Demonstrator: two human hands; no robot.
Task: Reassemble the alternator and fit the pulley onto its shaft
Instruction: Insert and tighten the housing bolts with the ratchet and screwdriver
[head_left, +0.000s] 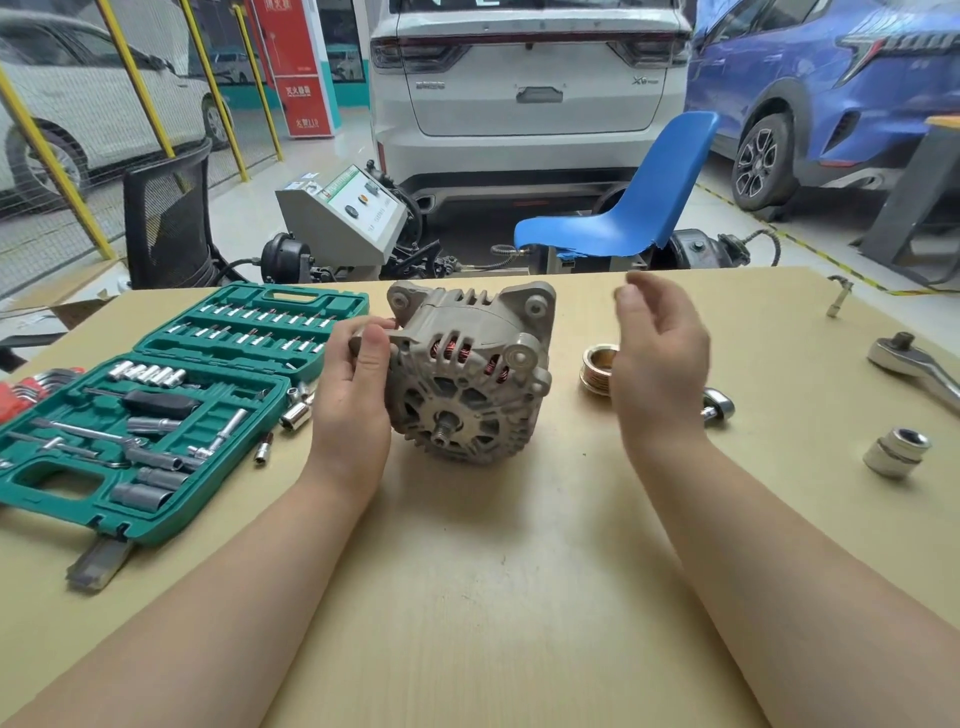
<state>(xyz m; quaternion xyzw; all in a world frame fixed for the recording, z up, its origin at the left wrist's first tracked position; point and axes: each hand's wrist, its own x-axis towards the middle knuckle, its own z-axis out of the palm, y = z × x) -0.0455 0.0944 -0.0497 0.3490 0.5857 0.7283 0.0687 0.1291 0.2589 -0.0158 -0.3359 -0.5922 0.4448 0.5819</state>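
Beyond my tan tabletop (493, 597) I look out on a garage floor (311, 150) of pale concrete. A white car (530, 78) stands tail-on straight ahead, a blue car (831, 78) to its right. A blue plastic chair (634, 208) and a black mesh chair (166, 218) sit just behind the table, with yellow-posted fencing (130, 78) at left.

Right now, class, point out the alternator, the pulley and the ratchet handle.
alternator (467, 374): head view, on the front housing above the shaft.
pulley (597, 370): head view, on its grooved left side.
ratchet handle (914, 364): head view, on the shiny neck below its head.
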